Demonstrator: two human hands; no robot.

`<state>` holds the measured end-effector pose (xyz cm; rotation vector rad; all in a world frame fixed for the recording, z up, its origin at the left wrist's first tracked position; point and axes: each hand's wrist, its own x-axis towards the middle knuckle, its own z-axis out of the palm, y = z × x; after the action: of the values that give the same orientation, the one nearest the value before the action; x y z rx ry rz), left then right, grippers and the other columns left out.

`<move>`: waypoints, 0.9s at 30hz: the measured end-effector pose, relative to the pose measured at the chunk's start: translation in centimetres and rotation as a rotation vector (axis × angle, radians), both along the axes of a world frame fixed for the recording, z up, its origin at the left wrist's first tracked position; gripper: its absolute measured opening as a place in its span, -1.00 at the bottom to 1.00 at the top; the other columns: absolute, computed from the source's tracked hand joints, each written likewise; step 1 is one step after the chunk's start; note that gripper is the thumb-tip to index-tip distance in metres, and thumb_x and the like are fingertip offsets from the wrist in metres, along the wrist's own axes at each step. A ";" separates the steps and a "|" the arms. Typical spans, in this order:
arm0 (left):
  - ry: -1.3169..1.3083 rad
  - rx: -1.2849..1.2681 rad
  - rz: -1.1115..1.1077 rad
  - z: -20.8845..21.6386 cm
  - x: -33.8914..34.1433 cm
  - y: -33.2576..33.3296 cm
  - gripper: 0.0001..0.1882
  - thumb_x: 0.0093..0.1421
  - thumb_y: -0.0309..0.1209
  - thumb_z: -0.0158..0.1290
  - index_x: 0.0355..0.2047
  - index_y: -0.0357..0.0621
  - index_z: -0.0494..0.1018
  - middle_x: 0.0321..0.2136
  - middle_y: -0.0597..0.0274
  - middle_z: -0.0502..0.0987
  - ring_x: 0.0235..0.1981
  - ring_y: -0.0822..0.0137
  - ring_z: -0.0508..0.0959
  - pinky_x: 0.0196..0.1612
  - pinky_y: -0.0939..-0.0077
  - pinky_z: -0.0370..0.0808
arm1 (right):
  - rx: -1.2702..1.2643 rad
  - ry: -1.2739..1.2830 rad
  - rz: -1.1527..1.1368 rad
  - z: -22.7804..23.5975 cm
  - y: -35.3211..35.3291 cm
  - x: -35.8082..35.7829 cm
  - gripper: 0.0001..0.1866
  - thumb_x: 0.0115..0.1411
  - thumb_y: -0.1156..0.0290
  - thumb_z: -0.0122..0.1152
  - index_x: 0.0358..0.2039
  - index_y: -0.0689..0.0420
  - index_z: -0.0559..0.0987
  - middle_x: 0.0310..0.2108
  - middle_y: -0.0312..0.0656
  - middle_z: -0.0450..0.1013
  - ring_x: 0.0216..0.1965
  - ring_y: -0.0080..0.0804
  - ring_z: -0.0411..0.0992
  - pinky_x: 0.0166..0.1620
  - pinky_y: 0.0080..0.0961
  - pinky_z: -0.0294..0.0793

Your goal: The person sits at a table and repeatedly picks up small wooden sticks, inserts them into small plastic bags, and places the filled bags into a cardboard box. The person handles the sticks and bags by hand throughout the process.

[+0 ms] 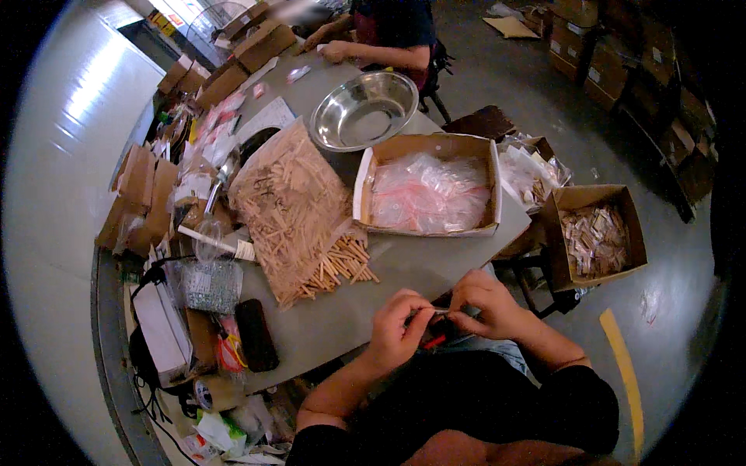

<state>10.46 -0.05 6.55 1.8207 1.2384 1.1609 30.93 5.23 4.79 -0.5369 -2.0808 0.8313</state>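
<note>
Just off the table's near edge, my left hand point(399, 326) and my right hand point(483, 304) meet in front of my body. Both are closed, with thumbs and fingertips pinching a small, thin, pale piece point(440, 311) between them; it is too small and too covered to name. Below the hands shows a small red object point(434, 342). Past my left hand, short wooden sticks point(346, 262) spill from a large clear plastic bag point(284, 186) full of them. Beyond my hands stands an open white-edged cardboard box point(359, 203) holding clear plastic bags with pink edges point(429, 190).
A steel basin point(365, 113) stands behind the box. At right, a cardboard carton point(637, 233) contains small filled packets. A black case point(256, 335), tape roll point(217, 393) and clutter line the table's left. Across the table sits another person point(392, 39).
</note>
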 end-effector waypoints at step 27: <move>1.071 -0.070 0.318 -1.0 -2.6 25.1 -0.78 0.04 -0.32 0.07 -0.49 -0.25 0.54 -0.40 -0.11 0.58 -0.33 -0.09 0.57 -0.24 0.10 0.51 | 0.035 -0.410 -1.332 -3.6 -0.4 18.3 -0.80 0.08 0.43 0.29 -0.46 0.26 0.45 -0.40 -0.09 0.38 -0.37 -0.18 0.38 -0.28 -0.35 0.39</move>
<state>7.86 25.07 5.52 2.3094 2.1568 0.1740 49.24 4.88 1.16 -1.8676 -1.5049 -0.1295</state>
